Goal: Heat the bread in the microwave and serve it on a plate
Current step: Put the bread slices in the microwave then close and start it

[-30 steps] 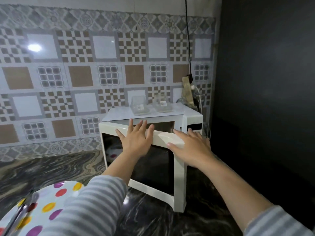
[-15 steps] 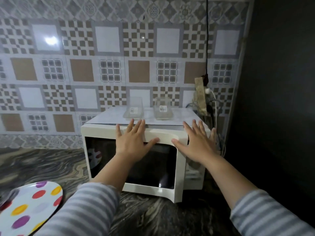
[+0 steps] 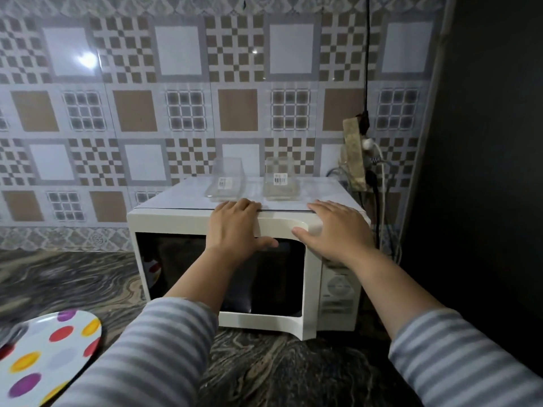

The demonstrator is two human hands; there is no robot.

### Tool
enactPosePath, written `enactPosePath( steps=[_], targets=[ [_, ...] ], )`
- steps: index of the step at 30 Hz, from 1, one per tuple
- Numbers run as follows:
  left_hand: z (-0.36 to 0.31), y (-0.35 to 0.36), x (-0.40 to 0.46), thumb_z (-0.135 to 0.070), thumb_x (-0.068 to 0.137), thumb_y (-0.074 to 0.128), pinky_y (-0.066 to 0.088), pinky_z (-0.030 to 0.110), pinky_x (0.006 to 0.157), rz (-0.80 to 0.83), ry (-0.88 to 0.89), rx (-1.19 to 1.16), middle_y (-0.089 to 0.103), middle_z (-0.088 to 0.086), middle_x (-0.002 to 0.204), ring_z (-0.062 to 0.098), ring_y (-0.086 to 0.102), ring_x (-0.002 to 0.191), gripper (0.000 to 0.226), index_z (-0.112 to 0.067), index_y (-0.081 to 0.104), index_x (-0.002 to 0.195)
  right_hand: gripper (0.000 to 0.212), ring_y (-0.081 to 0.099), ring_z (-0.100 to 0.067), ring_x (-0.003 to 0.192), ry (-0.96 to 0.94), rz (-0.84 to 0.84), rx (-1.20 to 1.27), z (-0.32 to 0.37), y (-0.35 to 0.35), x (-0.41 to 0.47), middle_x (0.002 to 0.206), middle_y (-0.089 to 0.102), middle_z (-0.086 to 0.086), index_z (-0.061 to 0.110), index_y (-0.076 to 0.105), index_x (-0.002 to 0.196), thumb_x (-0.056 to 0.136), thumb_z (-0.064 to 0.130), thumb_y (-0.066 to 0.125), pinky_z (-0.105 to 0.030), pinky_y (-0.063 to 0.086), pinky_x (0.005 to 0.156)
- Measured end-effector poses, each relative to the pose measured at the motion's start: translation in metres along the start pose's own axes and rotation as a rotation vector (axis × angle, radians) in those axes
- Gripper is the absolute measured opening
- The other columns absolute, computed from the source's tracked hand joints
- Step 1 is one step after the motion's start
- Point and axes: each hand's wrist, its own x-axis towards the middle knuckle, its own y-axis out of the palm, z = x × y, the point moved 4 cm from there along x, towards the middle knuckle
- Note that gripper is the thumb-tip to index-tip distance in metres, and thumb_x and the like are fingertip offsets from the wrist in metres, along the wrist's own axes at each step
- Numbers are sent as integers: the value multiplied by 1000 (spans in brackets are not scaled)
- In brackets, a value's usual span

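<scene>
door of the microwave (image 3: pixel 223 277) now sits flush w/ the body. a sec ago it was swung partway out, half a sec ago nearly home, so it's been pushed closed. left hand (image 3: pixel 235 227) lies flat on the upper door frame, fingers straight and reaching over the top edge, thumb spread along the window rim. right hand (image 3: pixel 332 230) is also flat, palm on the top right corner above the control panel (image 3: pixel 338 292), thumb on the door's curved corner. neither hand grips anything, both just press.

bread: can't see it anywhere. window is dark, only a faint reflection of coloured dots at its left side. my guess is it's inside, since the door just got closed, but the pic doesn't prove it.

spotted plate (image 3: pixel 44 359) waits on the bench (image 3: pixel 73 283) at lower left, well apart from the microwave, w/ something grey and blurred on its left edge. two clear plastic tubs (image 3: pixel 226 180) sit on top of the microwave, just beyond the fingertips.

meaning for the task: loading looks done, heating not yet started. likely next is right hand dropping to the dials on the panel to set time. serving comes after.
</scene>
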Motion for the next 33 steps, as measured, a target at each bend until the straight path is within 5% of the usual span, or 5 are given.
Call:
enactPosePath(
  steps=[16,20,24,30,33],
  targets=[
    [0,13,-5,-66,78,56,17,35,117,-69,-53,-51,48,-5,137,17,40,131,75,-24,40,138,62,44,-19,132,16,-124,-9,0,11,3,139,53,2,23,50,134,86,61,50,-37,29,109],
    [-10,18,-22,-54,89,49,3,46,120,-73,-76,-50,27,-1,155,21,14,146,73,-19,23,148,65,31,-22,140,9,-118,-18,0,18,-11,150,41,-2,21,42,142,89,59,38,-43,16,117],
    [-27,34,-66,-40,90,45,-6,52,116,-79,-91,-124,-3,1,161,23,-9,147,78,-22,1,152,59,20,-30,145,33,-326,106,-1,35,-71,156,27,-11,21,37,145,91,42,46,-51,18,116],
    [-62,112,-177,-41,95,38,-1,52,118,412,-146,-262,-8,-3,161,18,-16,146,66,-26,9,151,61,13,-34,146,392,-55,124,-27,115,-166,159,11,-15,27,26,149,94,35,50,-52,26,114],
    [-75,137,-209,-49,95,32,-2,50,118,530,-154,-309,-1,-6,161,15,-13,147,63,-29,11,151,65,4,-28,148,461,95,119,-34,135,-185,161,-3,-10,34,8,152,97,37,43,-44,23,117]
  ],
)
